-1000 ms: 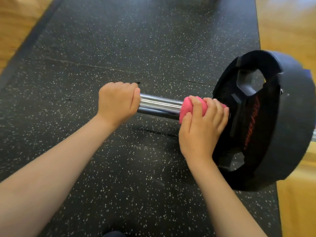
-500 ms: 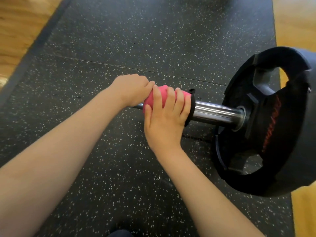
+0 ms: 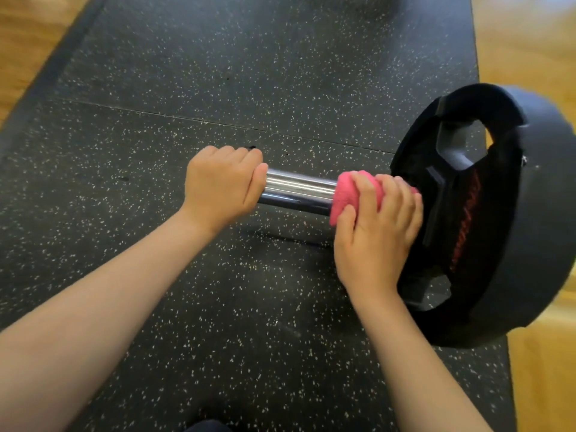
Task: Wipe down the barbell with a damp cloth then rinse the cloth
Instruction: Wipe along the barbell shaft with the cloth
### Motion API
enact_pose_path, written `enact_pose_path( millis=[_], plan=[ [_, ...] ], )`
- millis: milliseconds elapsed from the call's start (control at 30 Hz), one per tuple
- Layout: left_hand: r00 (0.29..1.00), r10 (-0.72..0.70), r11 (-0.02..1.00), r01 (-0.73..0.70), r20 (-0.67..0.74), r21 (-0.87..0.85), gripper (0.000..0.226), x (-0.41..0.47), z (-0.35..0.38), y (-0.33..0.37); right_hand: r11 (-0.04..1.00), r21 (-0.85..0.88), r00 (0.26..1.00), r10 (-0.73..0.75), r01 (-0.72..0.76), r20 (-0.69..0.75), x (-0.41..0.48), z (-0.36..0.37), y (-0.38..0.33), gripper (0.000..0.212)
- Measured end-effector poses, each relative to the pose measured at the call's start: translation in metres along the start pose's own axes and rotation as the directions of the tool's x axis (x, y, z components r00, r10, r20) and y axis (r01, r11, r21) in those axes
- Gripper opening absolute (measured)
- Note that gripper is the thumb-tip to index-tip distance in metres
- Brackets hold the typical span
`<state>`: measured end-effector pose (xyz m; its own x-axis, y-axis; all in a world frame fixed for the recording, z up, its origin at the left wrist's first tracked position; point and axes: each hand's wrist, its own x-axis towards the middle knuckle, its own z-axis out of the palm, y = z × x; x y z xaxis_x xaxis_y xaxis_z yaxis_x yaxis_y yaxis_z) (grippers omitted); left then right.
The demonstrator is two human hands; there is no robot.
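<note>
On the speckled rubber mat (image 3: 218,73), the barbell (image 3: 299,191) lies level. Its chrome sleeve runs between my two grips toward the black weight plate (image 3: 536,244) on my right. My left grip (image 3: 219,185) is curled tight round the bare steel at the sleeve's free end, steadying it. My right grip (image 3: 378,235) is wrapped round the pink cloth (image 3: 344,194), fingers over the top and thumb on the near side, pressing it to the sleeve just beside the plate's hub. I judge the bar heavy, stiff and slick where damp, so it wants bracing on bare metal, not lifting. The cloth is soft and light and bunches under my fingers. It is best held as a collar all round the steel. Between my grips a stretch of chrome shows bare.
</note>
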<state>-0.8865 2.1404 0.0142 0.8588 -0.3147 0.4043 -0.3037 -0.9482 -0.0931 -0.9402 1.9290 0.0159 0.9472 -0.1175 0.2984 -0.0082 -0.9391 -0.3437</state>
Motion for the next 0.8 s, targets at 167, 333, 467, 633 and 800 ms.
enact_pose_path(
  millis=[167,333,467,633,800],
  plan=[
    [0.997,-0.025,0.999,0.028,0.078,-0.034,0.041,0.005,-0.003,-0.003,0.999,0.021,0.998,0.049,-0.049,-0.029,0.002,0.007,-0.017,0.044],
    [0.901,-0.059,0.997,0.077,0.429,-0.024,0.045,0.035,-0.01,-0.006,0.998,0.002,0.998,-0.059,0.059,0.007,0.001,0.022,-0.056,0.044],
    [0.542,0.011,0.952,0.253,0.84,-0.175,0.033,0.07,-0.006,-0.016,0.991,0.021,0.99,-0.134,0.133,0.042,-0.001,0.039,-0.094,0.046],
    [0.626,0.002,0.965,0.205,0.78,-0.167,0.032,0.064,-0.009,-0.014,0.981,0.022,0.98,-0.196,0.195,0.037,0.0,0.04,-0.085,0.049],
    [0.945,-0.176,0.977,0.202,0.276,-0.067,0.039,0.023,-0.017,0.002,0.973,0.065,0.974,-0.223,0.221,0.033,0.001,0.029,-0.064,0.046]
  ],
)
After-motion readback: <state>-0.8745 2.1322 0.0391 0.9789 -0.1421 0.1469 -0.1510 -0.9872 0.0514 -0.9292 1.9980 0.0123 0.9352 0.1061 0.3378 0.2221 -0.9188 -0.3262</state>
